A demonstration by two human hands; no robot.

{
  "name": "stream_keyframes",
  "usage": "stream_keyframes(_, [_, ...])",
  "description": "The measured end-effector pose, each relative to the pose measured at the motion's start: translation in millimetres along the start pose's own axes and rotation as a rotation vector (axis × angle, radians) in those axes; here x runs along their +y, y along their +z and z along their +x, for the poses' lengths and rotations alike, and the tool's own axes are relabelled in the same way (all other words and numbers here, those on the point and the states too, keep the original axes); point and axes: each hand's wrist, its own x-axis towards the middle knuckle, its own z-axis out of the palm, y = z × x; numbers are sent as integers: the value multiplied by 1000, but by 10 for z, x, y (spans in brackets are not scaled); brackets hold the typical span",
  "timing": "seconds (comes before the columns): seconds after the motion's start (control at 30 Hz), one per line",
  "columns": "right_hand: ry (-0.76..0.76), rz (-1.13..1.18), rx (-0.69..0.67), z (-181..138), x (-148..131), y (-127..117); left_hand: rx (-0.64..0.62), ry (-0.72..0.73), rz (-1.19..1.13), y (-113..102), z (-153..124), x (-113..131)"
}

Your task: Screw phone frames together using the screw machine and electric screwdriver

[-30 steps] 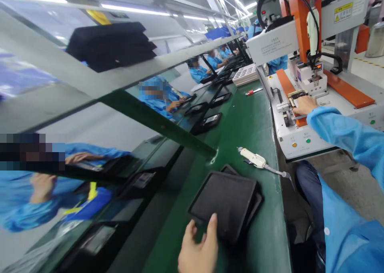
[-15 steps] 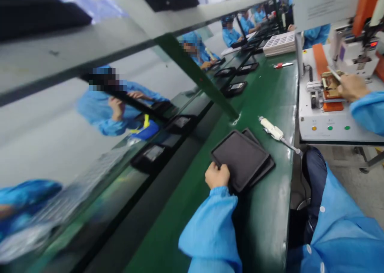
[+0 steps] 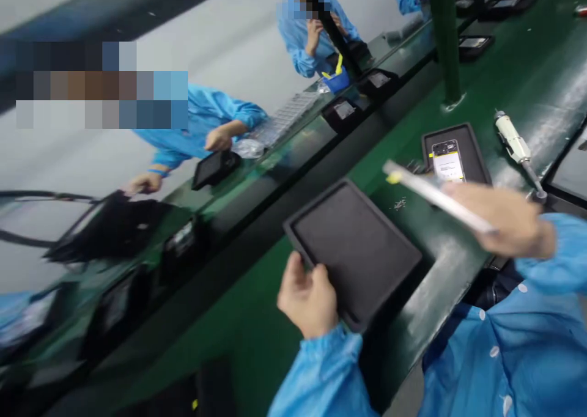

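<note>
My left hand (image 3: 308, 298) grips the near corner of an empty black tray (image 3: 355, 249) lying on the green belt (image 3: 257, 307). My right hand (image 3: 509, 218) is closed round a thin flat device (image 3: 435, 197), blurred by motion, and holds it edge-on above the belt beside that tray. Behind it a second black tray (image 3: 472, 145) carries a phone part (image 3: 447, 160) with a white and yellow face.
A white electric screwdriver (image 3: 516, 145) lies on the belt at the right. A green post (image 3: 444, 38) stands behind. More black trays (image 3: 342, 108) ride the far lane. Across the line, people in blue coats (image 3: 206, 123) work with their hands on trays.
The view swung left and down. My left hand pulled the top tray off the stack toward me, uncovering the tray with the phone part. My right hand came from the machine with the thin device.
</note>
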Motion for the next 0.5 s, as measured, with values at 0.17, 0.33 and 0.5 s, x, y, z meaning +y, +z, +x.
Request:
stream_keyframes(0.17, [-622, -63, -101, 246, -419, 1439, -1, -207, 102, -239, -591, -556])
stream_keyframes(0.33, [-556, -193, -429, 171, -622, 1827, -112, -202, 241, -281, -627, -600])
stream_keyframes(0.5, [-477, -287, -378, 420, 162, 782, -273, -39, 479, -288, -587, -722])
